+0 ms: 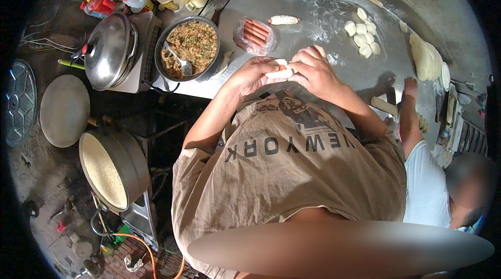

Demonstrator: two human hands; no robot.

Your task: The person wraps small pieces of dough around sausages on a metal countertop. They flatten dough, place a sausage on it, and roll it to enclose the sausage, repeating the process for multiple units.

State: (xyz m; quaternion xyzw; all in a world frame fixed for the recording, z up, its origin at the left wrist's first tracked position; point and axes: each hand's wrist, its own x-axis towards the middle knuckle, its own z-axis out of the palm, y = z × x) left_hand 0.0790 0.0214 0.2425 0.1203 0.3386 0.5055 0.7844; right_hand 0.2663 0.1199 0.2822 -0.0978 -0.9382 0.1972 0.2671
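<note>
Between my two hands, above the near edge of the metal table (313,5), is a strip of white dough (278,73) around a reddish sausage. My left hand (254,75) holds the dough and sausage from the left side. The fingers of my right hand (313,68) pinch the dough's right end. Just beyond my hands lies an open plastic bag of sausages (256,34). Behind it, a dough-wrapped sausage (284,20) rests on the table. Several small dough pieces (360,39) lie in a group to the right.
A bowl of chopped filling (191,40) with a spoon (185,67) stands at left, beside a lidded pan (107,50). A larger dough lump (424,58) lies far right. Another person's arm (410,122) reaches onto the table near a dough roll (383,105).
</note>
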